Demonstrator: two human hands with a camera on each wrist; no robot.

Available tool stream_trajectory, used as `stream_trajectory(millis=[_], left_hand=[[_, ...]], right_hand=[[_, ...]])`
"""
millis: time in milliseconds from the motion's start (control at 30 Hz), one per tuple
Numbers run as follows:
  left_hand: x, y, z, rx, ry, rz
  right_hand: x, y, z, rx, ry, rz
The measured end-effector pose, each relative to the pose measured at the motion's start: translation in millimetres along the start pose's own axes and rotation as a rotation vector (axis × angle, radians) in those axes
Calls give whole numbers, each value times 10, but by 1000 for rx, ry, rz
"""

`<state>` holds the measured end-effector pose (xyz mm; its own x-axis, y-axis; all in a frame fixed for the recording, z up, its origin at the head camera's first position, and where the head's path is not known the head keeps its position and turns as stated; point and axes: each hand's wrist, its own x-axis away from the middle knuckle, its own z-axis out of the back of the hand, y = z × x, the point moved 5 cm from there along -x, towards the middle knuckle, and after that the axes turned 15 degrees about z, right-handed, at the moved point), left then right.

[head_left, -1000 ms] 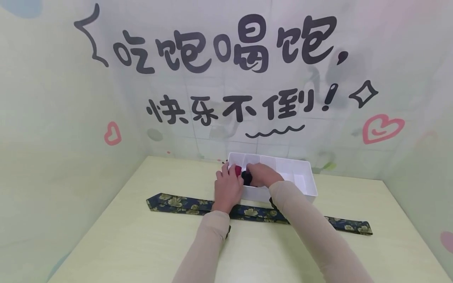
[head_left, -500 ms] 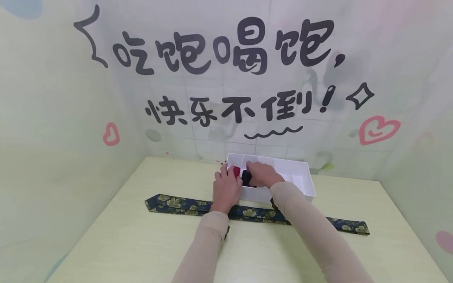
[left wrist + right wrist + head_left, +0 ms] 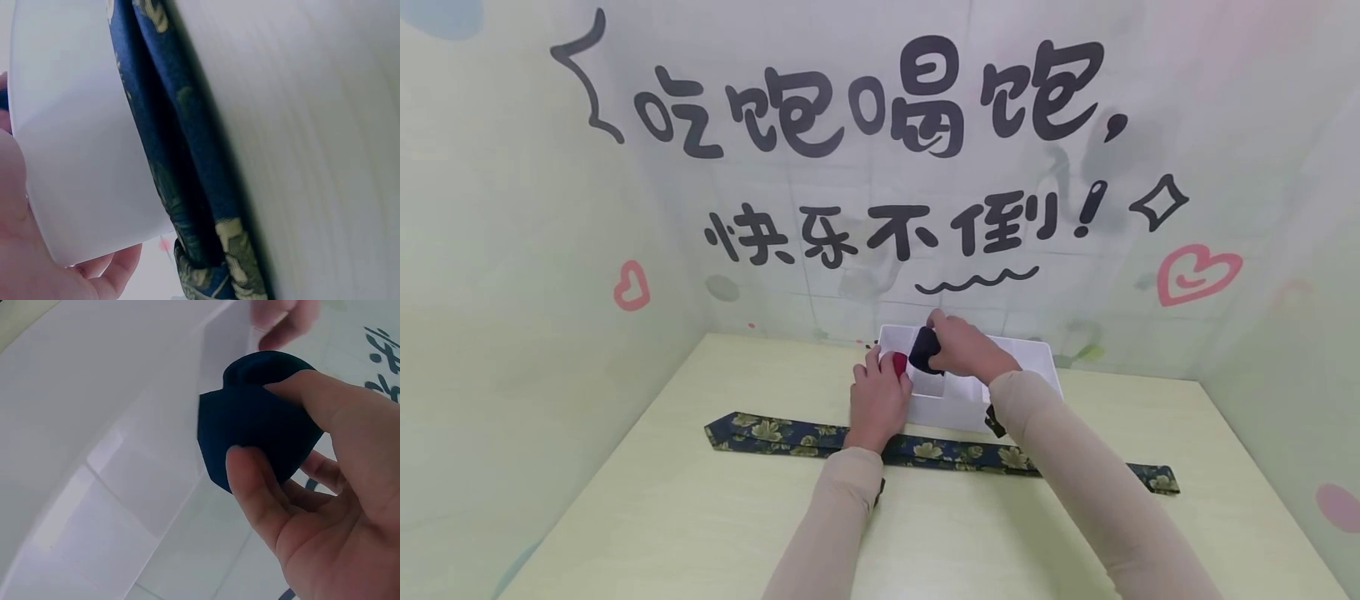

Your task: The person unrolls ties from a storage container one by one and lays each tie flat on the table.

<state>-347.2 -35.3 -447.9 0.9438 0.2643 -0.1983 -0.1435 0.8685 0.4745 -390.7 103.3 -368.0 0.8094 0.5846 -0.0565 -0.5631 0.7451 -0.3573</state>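
Observation:
My right hand [image 3: 966, 343] grips a rolled-up dark navy necktie [image 3: 925, 350] and holds it over the white divided box [image 3: 955, 410]. In the right wrist view thumb and fingers pinch the navy roll [image 3: 262, 428] from both sides, and its angled end sticks out. My left hand [image 3: 878, 402] holds the left end of the box, with the palm at the front corner and fingers round the end wall, as the left wrist view shows. Beside its fingertips, a red roll [image 3: 899, 363] sits in the leftmost compartment, partly hidden by the hand.
A navy necktie with a yellowish flower pattern [image 3: 760, 429] lies stretched out across the table [image 3: 647, 517] in front of the box, passing under both forearms. Behind the box stands a pale wall [image 3: 820, 308] with dark lettering. Side walls flank the table.
My right hand has lifted the navy roll up from the second compartment, moving up and away from me. The left hand stays at the box's left end. The red roll has not moved.

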Motion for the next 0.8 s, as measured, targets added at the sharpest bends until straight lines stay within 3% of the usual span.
stream_trajectory(millis=[200, 433, 800], left_hand=[[11, 9, 7, 6, 16, -9], [17, -3, 9, 22, -13, -4], [17, 2, 14, 30, -27, 17]], right_hand=[[137, -1, 141, -163, 65, 7], [341, -7, 206, -387, 154, 4], [760, -50, 22, -493, 221, 73]])
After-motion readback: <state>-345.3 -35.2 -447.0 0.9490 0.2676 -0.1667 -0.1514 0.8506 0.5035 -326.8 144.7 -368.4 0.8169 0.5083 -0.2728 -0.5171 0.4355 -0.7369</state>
